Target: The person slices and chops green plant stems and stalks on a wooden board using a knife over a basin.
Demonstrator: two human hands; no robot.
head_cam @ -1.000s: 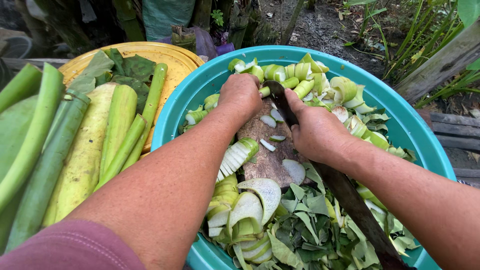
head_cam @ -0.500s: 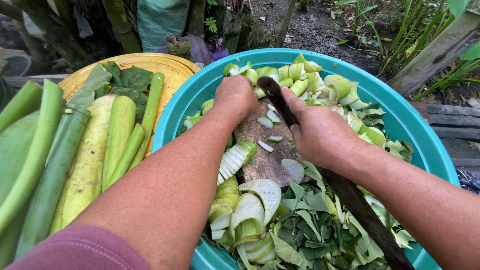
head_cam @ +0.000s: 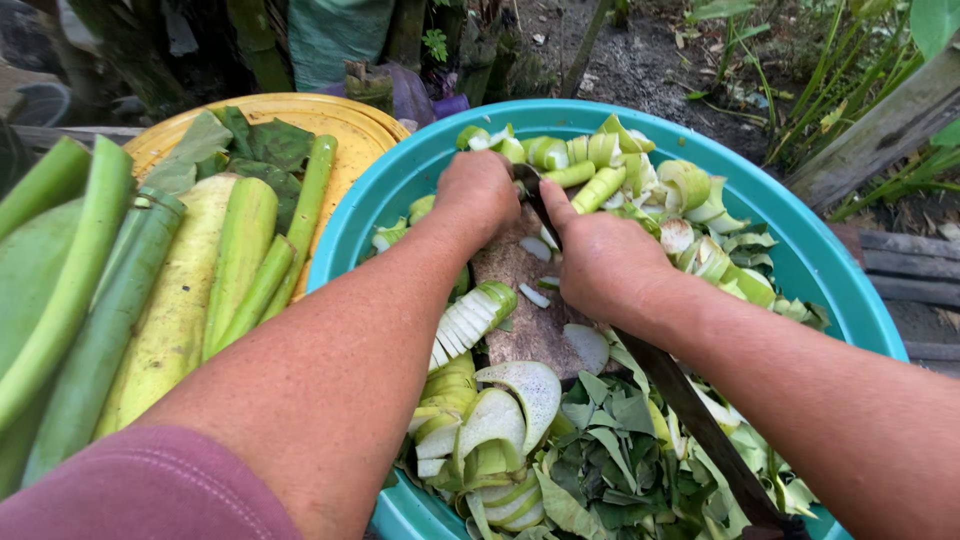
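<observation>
My left hand (head_cam: 482, 195) is closed in a fist over a green stalk piece on a wooden board (head_cam: 530, 322) inside a teal basin (head_cam: 835, 272); the stalk is almost hidden under the fingers. My right hand (head_cam: 600, 262) grips a long dark knife (head_cam: 690, 405), whose tip lies right beside my left fist. A fanned row of thin pale slices (head_cam: 472, 315) rests on the board's near left. Cut green chunks (head_cam: 600, 160) are heaped at the basin's far side.
Chopped green leaves (head_cam: 620, 450) and larger pale slices (head_cam: 510, 400) fill the basin's near side. A yellow round tray (head_cam: 350, 125) on the left holds long green stalks (head_cam: 240, 250) and dark leaves (head_cam: 265, 140). Bare soil, plants and wooden planks (head_cam: 905, 265) lie beyond.
The knife tip has come down and left, from raised over the far chunks to against my left fist. My right hand moved left with it. My left hand stayed on the board.
</observation>
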